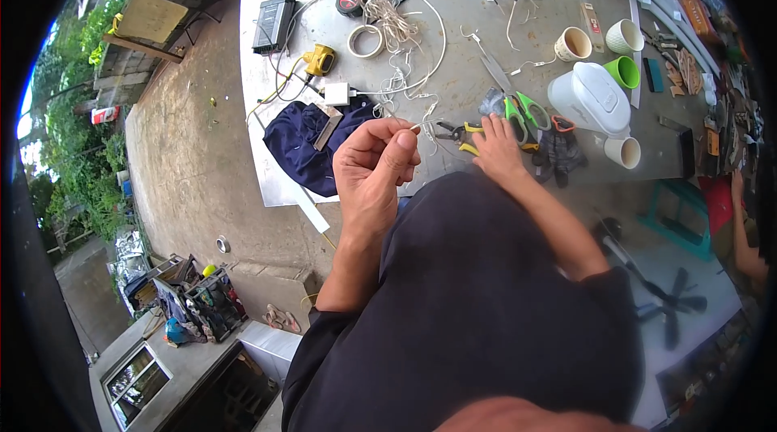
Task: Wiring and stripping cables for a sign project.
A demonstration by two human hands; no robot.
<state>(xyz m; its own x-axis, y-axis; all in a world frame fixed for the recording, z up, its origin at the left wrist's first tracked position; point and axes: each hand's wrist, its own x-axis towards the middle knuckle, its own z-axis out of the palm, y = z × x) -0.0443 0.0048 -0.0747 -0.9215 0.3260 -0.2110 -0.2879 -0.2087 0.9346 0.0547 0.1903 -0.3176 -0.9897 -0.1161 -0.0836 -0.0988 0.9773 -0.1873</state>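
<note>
Grey metal-topped worktable (469, 51), crowded from edge to edge. Lay at its near left corner: crumpled navy cloth (303, 144). Rested farther back on the left: black rectangular box (273, 23), yellow tape measure (320, 59), ring of pale tape (366, 41), tangle of white wire (396, 27). Stood to the right: white plastic jug (591, 98), cream and green cups (623, 55). Near edge, centre: green-handled scissors (522, 112) and yellow-handled pliers (457, 134).

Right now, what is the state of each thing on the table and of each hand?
left hand: raised, pinching a thin white wire
right hand: resting on the yellow-handled pliers
green-handled scissors: lying flat, closed
beige cup: upright, looks empty
green cup: on its side
tape roll: lying flat
dark blue cloth: crumpled at the table edge
</note>
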